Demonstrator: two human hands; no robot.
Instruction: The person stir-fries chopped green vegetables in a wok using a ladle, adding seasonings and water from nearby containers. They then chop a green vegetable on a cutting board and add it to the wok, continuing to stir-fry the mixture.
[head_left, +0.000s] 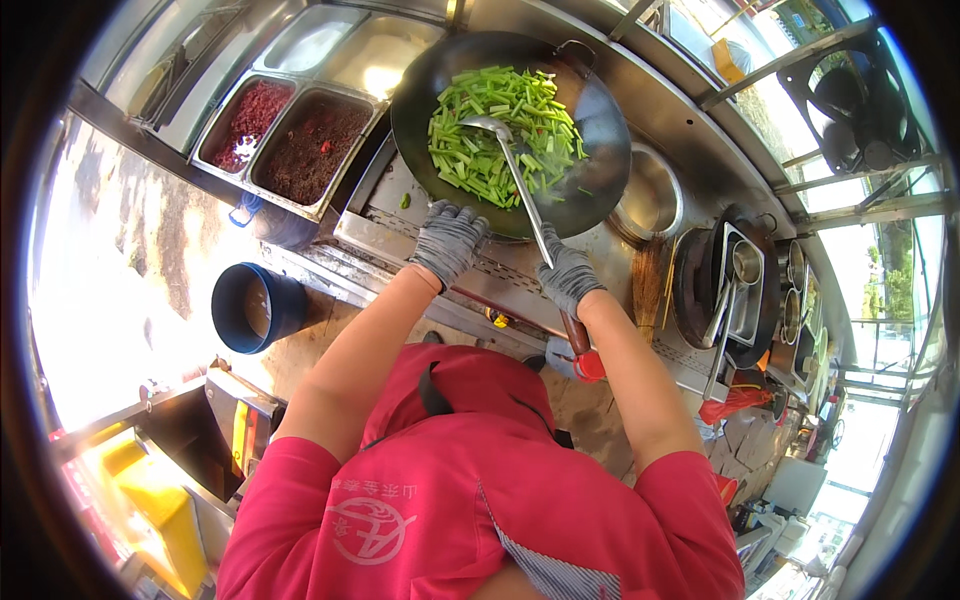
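A large dark wok (600, 142) holds chopped green stalks (480, 169), with small red bits among them. In a grey knitted glove, my left hand (452, 238) is closed at the wok's near rim; what its fingers grip there is partly hidden. My right hand (568, 271), gloved alike, is shut on a long-handled metal ladle (523, 191). The ladle's bowl rests on the stalks, and its wooden grip sticks out below my hand. A loose green piece (405, 200) lies on the steel stove top left of the wok.
Steel pans with red chopped food (262, 105) and dark minced food (311, 150) stand left. A round metal pot (645, 195), a straw brush (646, 289) and stacked woks (694, 277) are at right. A blue bucket (259, 307) stands lower left.
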